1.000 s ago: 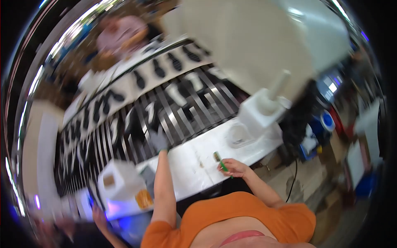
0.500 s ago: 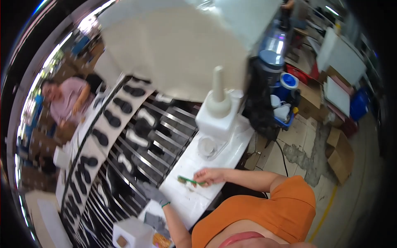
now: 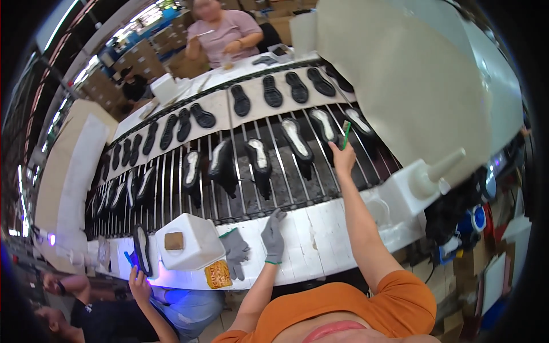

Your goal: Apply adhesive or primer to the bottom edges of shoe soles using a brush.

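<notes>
Over the rack [image 3: 278, 154], toward its right end: brush [image 3: 346, 136], likely light and stiff, best held by the handle. Slim, green, brownish head up. Right hand [image 3: 342, 158] has fingers closed round the handle. Left hand [image 3: 273, 239], grey-gloved, at the rack's near edge, fingers loosely extended, nothing seen held. Black shoes [image 3: 296, 140] lie along the rack, pale patches up.

Right arm [image 3: 364, 228] was extended well forward, the right hand [image 3: 343, 160] gripping with its fingers [image 3: 338, 152] closed. Left forearm [image 3: 258, 294] angled forward; gloved left hand [image 3: 273, 240] pointed ahead, unclenched.
</notes>
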`<state>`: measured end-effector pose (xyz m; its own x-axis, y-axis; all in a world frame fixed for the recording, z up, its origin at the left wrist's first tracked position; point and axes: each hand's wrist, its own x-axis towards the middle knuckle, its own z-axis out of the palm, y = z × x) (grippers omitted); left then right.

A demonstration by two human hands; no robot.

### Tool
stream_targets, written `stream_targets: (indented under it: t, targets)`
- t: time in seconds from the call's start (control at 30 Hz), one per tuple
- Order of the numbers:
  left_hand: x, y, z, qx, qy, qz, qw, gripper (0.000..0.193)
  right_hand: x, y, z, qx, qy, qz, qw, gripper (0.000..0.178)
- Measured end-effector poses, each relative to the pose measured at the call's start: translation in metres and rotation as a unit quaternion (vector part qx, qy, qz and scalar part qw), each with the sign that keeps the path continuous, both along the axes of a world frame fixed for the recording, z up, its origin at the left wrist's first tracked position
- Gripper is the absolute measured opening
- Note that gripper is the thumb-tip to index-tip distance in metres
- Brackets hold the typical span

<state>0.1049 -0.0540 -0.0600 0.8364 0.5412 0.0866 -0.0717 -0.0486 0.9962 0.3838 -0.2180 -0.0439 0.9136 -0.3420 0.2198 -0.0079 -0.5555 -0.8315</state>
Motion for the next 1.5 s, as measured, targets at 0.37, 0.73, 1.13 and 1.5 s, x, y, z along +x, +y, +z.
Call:
stream_targets:
  t: [0.37, 0.73, 1.13, 1.5]
  targets:
    - [-0.001, 0.002, -0.002, -0.035, -0.01, -0.004, 0.999, 0.044, 0.052, 0.008, 0.022, -0.161, 0.161, 0.063, 0.972, 0.075]
    - [-0.003, 0.002, -0.011, 0.001, -0.011, -0.006, 1.0, 0.044, 0.019, -0.013, 0.106, -0.198, 0.097, 0.09, 0.971, 0.063]
    - [0.002, -0.075, 0.076, -0.229, -0.174, -0.156, 0.945, 0.054, -0.169, -0.082, 0.207, 0.201, 0.058, 0.435, 0.876, 0.043]
    - [-0.084, -0.067, 0.087, -0.06, -0.11, -0.002, 0.992, 0.044, -0.235, -0.108, 0.155, 0.1, 0.02, 0.305, 0.947, 0.032]
